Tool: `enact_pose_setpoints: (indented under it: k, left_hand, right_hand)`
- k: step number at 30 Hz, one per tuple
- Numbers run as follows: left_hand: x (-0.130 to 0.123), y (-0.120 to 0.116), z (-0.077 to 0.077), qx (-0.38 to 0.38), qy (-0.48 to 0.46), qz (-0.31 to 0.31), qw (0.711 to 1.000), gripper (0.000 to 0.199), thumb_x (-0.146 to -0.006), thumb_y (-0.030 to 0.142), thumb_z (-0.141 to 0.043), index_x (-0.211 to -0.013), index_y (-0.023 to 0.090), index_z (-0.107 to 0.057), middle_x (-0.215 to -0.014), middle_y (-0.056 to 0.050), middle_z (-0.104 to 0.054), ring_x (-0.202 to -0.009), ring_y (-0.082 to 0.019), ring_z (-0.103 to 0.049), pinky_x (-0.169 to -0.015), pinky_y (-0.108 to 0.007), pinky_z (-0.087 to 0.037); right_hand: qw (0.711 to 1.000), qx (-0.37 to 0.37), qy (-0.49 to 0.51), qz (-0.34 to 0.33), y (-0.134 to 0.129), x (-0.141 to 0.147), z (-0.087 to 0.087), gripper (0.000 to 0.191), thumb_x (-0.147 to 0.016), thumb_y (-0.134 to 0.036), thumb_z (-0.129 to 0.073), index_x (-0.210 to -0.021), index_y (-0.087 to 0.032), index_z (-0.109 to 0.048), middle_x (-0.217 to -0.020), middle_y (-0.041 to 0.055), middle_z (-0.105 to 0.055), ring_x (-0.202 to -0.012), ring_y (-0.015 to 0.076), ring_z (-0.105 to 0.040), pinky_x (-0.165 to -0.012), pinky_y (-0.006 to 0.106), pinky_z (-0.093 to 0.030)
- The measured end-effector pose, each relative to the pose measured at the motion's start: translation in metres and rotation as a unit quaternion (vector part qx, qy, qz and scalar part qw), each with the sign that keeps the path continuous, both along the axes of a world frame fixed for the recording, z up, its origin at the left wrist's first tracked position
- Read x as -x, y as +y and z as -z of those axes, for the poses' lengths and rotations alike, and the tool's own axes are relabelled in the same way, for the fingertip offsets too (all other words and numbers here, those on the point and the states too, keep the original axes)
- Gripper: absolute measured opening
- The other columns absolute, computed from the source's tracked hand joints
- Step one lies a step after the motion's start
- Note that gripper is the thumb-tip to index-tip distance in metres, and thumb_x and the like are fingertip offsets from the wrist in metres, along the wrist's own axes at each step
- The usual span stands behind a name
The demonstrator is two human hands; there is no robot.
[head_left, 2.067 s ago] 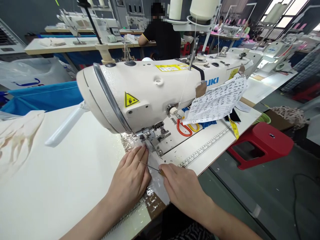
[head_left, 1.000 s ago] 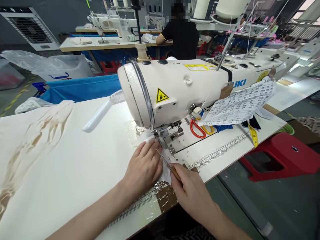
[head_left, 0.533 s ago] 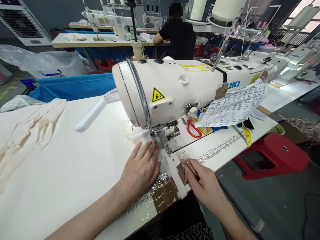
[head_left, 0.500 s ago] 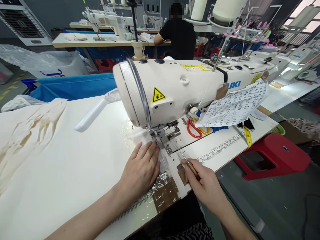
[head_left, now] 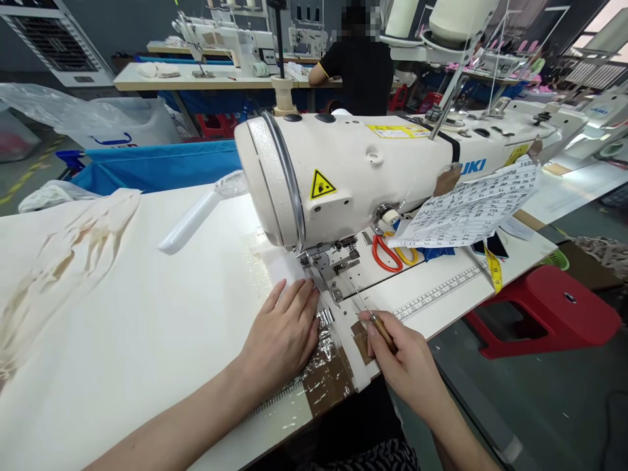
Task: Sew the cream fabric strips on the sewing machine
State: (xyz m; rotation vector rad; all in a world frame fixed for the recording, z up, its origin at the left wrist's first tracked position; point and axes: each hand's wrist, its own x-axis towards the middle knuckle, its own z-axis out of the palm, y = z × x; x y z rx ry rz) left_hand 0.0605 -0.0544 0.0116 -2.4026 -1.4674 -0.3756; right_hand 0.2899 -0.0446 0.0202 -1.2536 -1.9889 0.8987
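The right hand [head_left: 405, 360] has its grip closed round the wooden handle of an awl [head_left: 383, 331], near the desk's [head_left: 196, 301] front edge, tip toward the sewing machine [head_left: 353, 176]. Before the machine, the left hand [head_left: 282, 327] lies flat on white fabric [head_left: 285, 267]. Red-handled scissors [head_left: 386, 259] sit under its arm; left of it, desk stretches to cream cloth [head_left: 115, 222].

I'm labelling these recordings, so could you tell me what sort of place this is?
Probably a garment workshop: a sewing machine, large thread cones and a ruler-marked worktable.
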Motion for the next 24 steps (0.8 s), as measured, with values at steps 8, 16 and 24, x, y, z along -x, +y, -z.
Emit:
enact_pose_setpoints:
  k: [8, 16, 24]
  left_hand:
    - [0.002, 0.001, 0.004, 0.002, -0.007, 0.010, 1.000, 0.046, -0.102, 0.029, -0.033, -0.131, 0.001, -0.055, -0.134, -0.019, -0.059, -0.128, -0.031, -0.053, -0.110, -0.048, -0.043]
    - [0.005, 0.007, 0.005, 0.012, -0.008, 0.003, 1.000, 0.047, -0.102, 0.029, -0.033, -0.133, 0.001, -0.054, -0.135, -0.020, -0.058, -0.128, -0.033, -0.053, -0.110, -0.050, -0.044]
    - [0.009, 0.016, 0.006, 0.037, -0.060, -0.017, 0.997, 0.045, -0.101, 0.026, -0.035, -0.132, 0.000, -0.053, -0.132, -0.021, -0.058, -0.123, -0.032, -0.053, -0.104, -0.048, -0.049]
  right_hand:
    - [1.000, 0.003, 0.017, 0.010, -0.003, 0.000, 0.004, 0.024, -0.103, -0.031, -0.045, -0.115, -0.020, -0.063, -0.088, 0.0028, -0.071, -0.073, 0.0175, -0.067, -0.066, 0.024, -0.051]
    - [0.998, 0.002, 0.070, 0.001, -0.008, 0.002, 0.004, 0.029, -0.106, -0.028, -0.041, -0.134, -0.028, -0.048, -0.067, -0.0061, -0.049, -0.049, 0.0140, -0.046, -0.047, 0.023, -0.040]
    - [0.979, -0.156, 0.058, -0.122, 0.002, 0.035, 0.002, 0.020, -0.100, -0.015, -0.044, -0.115, -0.018, -0.057, -0.088, 0.0048, -0.060, -0.074, 0.0177, -0.059, -0.064, 0.028, -0.047]
